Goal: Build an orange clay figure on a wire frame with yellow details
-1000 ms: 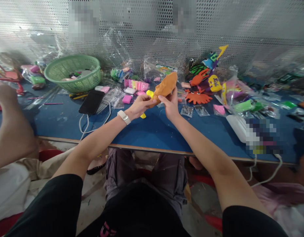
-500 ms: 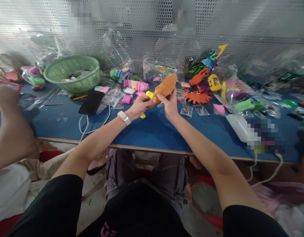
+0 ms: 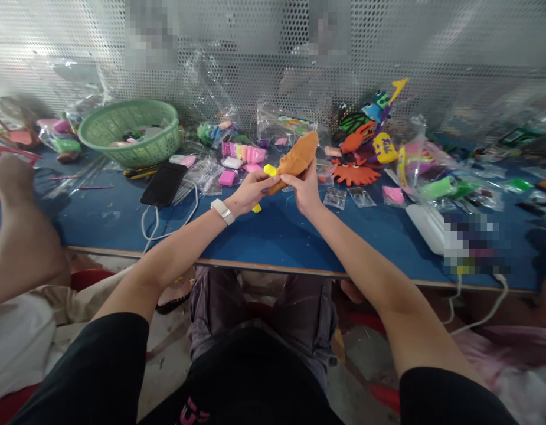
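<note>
Mid-frame, I pinch the orange piece (image 3: pixel 300 154) by its lower-left end with left fingers (image 3: pixel 262 183), right fingers (image 3: pixel 293 180) wrapped around its right edge.

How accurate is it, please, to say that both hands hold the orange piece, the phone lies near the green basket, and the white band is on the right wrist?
The wrist is wrong: the head view shows the white band on the left one. The left hand and right hand do hold the orange piece, and the phone lies near the green basket.
</note>
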`<state>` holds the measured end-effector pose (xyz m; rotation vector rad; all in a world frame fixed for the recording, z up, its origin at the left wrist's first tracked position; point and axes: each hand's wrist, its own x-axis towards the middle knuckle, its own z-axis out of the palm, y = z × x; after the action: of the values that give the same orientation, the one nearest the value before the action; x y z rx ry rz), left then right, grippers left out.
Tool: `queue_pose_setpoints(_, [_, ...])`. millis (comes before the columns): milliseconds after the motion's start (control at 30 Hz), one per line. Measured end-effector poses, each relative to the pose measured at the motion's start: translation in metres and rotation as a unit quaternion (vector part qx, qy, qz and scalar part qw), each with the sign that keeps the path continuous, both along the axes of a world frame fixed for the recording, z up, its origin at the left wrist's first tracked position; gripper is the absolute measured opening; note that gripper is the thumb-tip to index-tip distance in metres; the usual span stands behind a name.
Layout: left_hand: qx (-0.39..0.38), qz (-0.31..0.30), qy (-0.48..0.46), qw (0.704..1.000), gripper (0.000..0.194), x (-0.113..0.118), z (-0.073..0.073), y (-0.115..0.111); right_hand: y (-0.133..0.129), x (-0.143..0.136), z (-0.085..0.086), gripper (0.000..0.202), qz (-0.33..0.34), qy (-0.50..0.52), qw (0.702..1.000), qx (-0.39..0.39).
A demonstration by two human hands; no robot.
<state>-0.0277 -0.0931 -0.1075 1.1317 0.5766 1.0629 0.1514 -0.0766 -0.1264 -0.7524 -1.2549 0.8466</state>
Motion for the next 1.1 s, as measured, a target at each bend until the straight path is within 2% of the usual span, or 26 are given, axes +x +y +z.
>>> queue_pose_setpoints(100, [-0.007, -0.001, -0.002, 1.000, 0.035, -0.001, 0.002, 0.000, 0.001, 0.002, 0.000, 0.115, 0.021, 0.014, 1.000, 0.006])
queue_pose_setpoints(200, [-0.019, 0.010, -0.013, 1.000, 0.036, -0.001, 0.006, 0.000, 0.003, 0.007, 0.000, 0.137, 0.041, -0.005, 0.999, 0.023])
queue_pose_setpoints(433, [-0.002, 0.044, -0.039, 0.998, 0.042, 0.000, 0.007, 0.000, 0.008, 0.015, 0.000, 0.180, 0.035, -0.038, 0.998, 0.042])
queue_pose_setpoints(667, [0.013, 0.042, -0.051, 0.998, 0.046, 0.000, 0.007, 0.002, 0.016, 0.014, -0.010, 0.170, 0.020, -0.012, 1.000, 0.006])
queue_pose_setpoints(867, [0.022, 0.048, -0.035, 0.998, 0.041, 0.000, 0.006, 0.004, 0.016, 0.012, -0.012, 0.159, 0.017, -0.009, 1.000, -0.009])
queue_pose_setpoints(1100, [0.061, 0.064, -0.047, 0.995, 0.057, -0.001, -0.002, 0.010, 0.013, 0.009, -0.010, 0.164, 0.009, -0.001, 1.000, -0.023])
